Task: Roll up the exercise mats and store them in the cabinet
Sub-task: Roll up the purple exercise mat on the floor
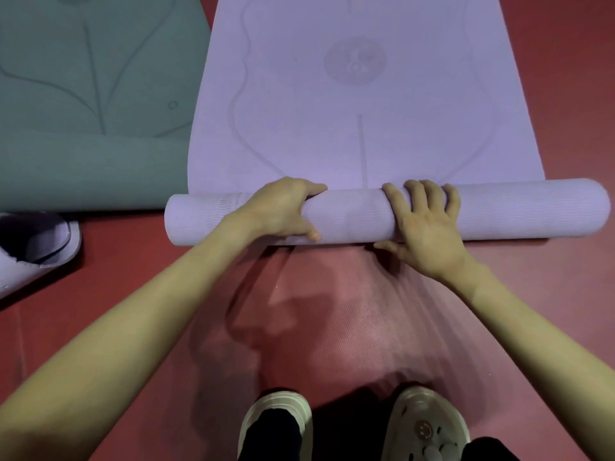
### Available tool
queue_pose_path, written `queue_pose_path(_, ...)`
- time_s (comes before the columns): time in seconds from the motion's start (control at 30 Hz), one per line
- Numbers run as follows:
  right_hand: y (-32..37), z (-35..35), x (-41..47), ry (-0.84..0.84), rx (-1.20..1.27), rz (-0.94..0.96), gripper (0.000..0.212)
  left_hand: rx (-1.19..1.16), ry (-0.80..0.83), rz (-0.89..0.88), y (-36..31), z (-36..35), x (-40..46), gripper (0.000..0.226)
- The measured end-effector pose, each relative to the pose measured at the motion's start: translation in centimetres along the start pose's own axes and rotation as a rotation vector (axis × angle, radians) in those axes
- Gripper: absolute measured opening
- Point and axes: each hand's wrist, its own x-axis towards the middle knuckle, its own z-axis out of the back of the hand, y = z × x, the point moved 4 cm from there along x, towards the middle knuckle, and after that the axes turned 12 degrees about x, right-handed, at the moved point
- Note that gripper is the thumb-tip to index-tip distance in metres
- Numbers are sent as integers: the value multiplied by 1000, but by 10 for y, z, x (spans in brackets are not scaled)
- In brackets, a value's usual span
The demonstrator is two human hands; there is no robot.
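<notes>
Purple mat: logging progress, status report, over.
Left hand grips the purple mat roll, right hand pressing on top. Mat partly rolled. Green mat alongside, nothing blocking ahead.

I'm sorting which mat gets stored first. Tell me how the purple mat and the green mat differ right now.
The purple mat has a thick roll at its near end, gripped by the left hand and pressed by the right hand; the green mat is untouched. The purple mat lies straight ahead of the person, the green mat off to the left. Both lie on the red floor with line patterns printed on them.
</notes>
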Motion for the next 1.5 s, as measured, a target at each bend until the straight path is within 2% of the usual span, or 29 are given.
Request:
queue_pose_path(0.07, -3, 3, 7, 39, 8, -9, 99, 29, -115, -29, -1, -8, -9, 81)
queue_pose_path(0.2, -9, 18, 30, 253, 93, -83, 99, 283, -344, 6, -6, -27, -18, 105)
queue_pose_path(0.33, -12, 22, 43, 365, 139, -100, 100, 357, -455, 17, -6, -26, -12, 107)
queue_pose_path(0.47, -14, 21, 35, 274, 43, -24, 109, 263, -481, -15, -3, -20, -10, 101)
queue_pose_path(0.53, -14, 21, 31, 228, 0, 17, 105, 240, -488, -28, -5, -17, -11, 99)
queue_pose_path(0.8, -12, 57, 25, 216, 2, -48, 102, 176, -608, -59, -17, 3, -30, 90)
queue_pose_path(1.23, 11, 11, -97, 380, 84, -128, 91, 66, -453, -177, -48, -81, -96, 95)
queue_pose_path(1.3, 13, 12, -94, 465, 76, -156, 92, 27, -386, -162, -46, -83, -94, 94)
queue_pose_path(1.5, 9, 15, -63, 710, 190, -218, 98, -97, -39, -80, -37, -68, -68, 90)
